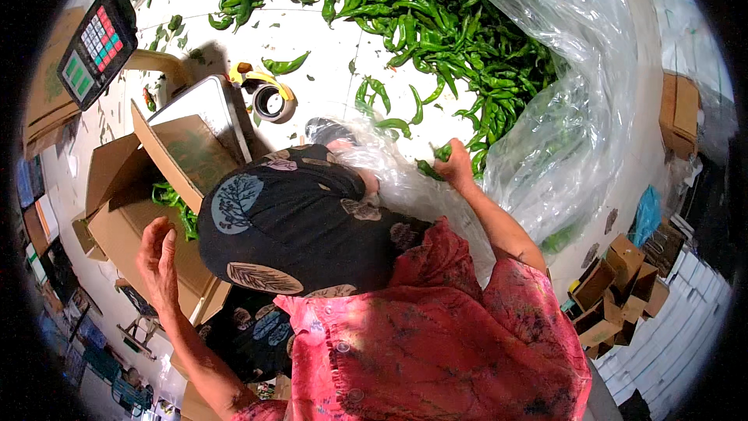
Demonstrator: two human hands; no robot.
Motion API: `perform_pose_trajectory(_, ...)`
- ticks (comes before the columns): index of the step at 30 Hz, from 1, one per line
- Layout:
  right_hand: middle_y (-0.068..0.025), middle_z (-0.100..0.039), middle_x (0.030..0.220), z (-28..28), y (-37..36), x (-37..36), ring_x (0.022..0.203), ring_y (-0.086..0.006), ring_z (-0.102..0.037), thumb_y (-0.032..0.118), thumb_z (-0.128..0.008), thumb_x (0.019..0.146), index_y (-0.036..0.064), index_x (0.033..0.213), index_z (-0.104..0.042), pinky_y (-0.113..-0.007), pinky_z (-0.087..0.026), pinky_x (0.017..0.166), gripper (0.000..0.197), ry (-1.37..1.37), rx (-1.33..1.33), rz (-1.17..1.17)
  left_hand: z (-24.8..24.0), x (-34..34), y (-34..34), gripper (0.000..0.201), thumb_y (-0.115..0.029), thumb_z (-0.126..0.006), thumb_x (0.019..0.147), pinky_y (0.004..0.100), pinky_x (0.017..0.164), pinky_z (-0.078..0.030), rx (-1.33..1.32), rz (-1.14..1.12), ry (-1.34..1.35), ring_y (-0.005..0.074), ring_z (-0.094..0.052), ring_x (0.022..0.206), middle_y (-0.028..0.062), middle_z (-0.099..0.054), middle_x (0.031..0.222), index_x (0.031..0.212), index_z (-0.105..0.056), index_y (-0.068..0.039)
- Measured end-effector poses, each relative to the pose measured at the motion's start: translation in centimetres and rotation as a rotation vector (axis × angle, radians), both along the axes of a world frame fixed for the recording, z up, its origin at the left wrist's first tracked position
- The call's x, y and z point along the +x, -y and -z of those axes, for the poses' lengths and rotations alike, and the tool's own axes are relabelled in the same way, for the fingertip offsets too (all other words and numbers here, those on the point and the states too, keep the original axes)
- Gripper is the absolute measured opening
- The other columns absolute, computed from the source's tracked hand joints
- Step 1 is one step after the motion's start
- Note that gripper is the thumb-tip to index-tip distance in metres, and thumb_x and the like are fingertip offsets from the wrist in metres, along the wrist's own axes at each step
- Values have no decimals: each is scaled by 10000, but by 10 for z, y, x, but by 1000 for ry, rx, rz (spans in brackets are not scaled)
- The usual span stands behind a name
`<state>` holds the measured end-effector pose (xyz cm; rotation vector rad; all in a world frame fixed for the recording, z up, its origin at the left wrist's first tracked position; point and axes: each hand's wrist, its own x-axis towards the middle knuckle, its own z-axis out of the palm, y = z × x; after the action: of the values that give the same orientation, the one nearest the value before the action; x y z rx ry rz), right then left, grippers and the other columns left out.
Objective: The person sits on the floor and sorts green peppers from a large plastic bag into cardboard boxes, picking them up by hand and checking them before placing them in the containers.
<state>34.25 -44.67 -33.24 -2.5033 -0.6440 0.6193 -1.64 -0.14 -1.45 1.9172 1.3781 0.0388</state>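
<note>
My right hand (456, 165) is closed around a green pepper (443, 153) at the near edge of the pile, beside the clear plastic sheeting. The fingers partly cover that pepper. Long green peppers (436, 15) lie heaped across the far side on the white floor. On the left, my left hand (160, 256) is raised beside an open cardboard box (128, 230). Its fingers are loosely bent and apart, with nothing visible in them. Inside the box some green peppers (178, 204) show; the flaps and my knee hide the rest.
A scale display (95, 48) stands at the far left, above its platform (235, 109), which the box partly covers. A tape dispenser (273, 100) lies right of it. Clear plastic sheeting (576, 117) bunches along the right. Small cardboard boxes (619, 292) sit at the lower right.
</note>
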Motion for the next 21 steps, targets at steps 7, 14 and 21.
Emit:
perform_pose_trajectory(7, -198, -555, 861, 29, 8, -41, 830, -415, -545, 277, -779, 700, 37, 871, -529, -483, -460, 705, 386, 1, -81, -113, 9, 8, -4, 362, -217, -641, 940, 319, 969, -435, -70, 11, 46, 194, -585, 1097, 100, -640, 1165, 1220, -595, 8)
perform_pose_trajectory(14, -166, -586, 803, -37, -67, 11, 773, -382, -591, 160, -706, 742, 30, 897, -535, -462, -471, 705, 265, 83, 167, 13, 5, 3, 4, 262, -142, -622, 953, 303, 892, -483, 4, -4, 77, 160, -598, 1016, 76, -649, 1060, 1167, -615, 8)
perform_pose_trajectory(21, -202, -594, 925, -12, -122, -4, 918, -411, -562, 34, -597, 709, 23, 1031, -508, -456, -408, 869, 334, 142, 60, -351, -1, 15, 7, 249, -134, -620, 948, 300, 881, -483, 48, 57, 80, 159, -602, 989, 67, -649, 1048, 1147, -618, 15)
